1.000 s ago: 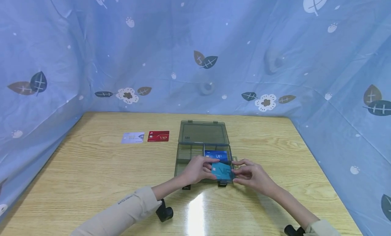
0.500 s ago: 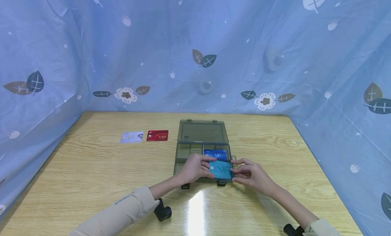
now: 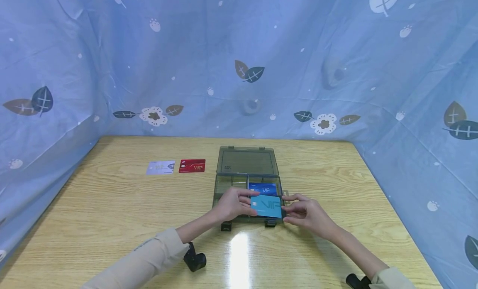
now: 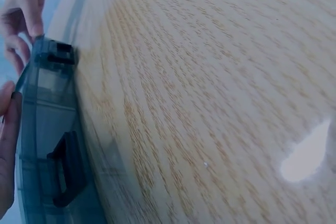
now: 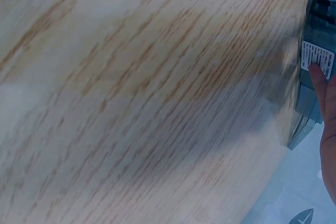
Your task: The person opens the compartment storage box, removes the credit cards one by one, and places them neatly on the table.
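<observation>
In the head view, my left hand (image 3: pixel 231 204) pinches a teal VIP card (image 3: pixel 266 206) by its left edge, above the front right part of a grey see-through compartment box (image 3: pixel 246 161) with its lid folded back. Behind it, a blue VIP card (image 3: pixel 263 189) lies in the right rear compartment. My right hand (image 3: pixel 308 212) grips the box's right wall, thumb near the front corner; the right wrist view shows a finger on a white barcode label (image 5: pixel 317 57). Whether the right fingertips also touch the teal card cannot be told. The left hand hides the box's front left part.
Left of the box, a red VIP card (image 3: pixel 192 165) and a silvery-white VIP card (image 3: pixel 160 167) lie on the wooden table (image 3: pixel 123 202). Black latches (image 3: pixel 226 226) hang at the box's front. Blue leaf-patterned cloth (image 3: pixel 179 64) hangs around the table's back and sides.
My left hand has moved a little left with the teal card, which now sits farther from the box's right wall. The right hand has stayed at the box.
</observation>
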### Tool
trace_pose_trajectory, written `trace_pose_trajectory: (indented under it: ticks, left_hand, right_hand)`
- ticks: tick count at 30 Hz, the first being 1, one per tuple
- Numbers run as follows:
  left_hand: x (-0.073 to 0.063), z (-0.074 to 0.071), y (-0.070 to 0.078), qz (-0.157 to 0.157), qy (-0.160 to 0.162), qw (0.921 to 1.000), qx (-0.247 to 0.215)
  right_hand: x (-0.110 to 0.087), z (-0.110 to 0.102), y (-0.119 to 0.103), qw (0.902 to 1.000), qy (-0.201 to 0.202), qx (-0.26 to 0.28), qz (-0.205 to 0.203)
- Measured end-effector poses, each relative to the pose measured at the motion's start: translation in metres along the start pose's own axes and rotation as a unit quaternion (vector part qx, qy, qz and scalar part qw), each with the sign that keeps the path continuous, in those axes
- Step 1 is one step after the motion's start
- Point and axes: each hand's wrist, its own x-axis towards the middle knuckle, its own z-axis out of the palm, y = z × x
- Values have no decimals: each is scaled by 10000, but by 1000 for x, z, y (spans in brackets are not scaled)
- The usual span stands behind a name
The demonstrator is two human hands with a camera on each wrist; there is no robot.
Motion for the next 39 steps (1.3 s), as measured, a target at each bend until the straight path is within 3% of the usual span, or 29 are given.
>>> trace_pose_trajectory:
  ticks: [8,18,39]
  left_hand:
    - [-2,-6,0,-204,18,9994,-264]
    - [-9,-23,3,-155,-32,9991,-395]
    - [-41,-74,3,-227,354,9990,139]
  right_hand:
    - [0,0,0,10000,17,-29,-61]
    - [-1,0,1,9999,23,-47,-140]
    - [0,0,1,9999,46,-26,-149]
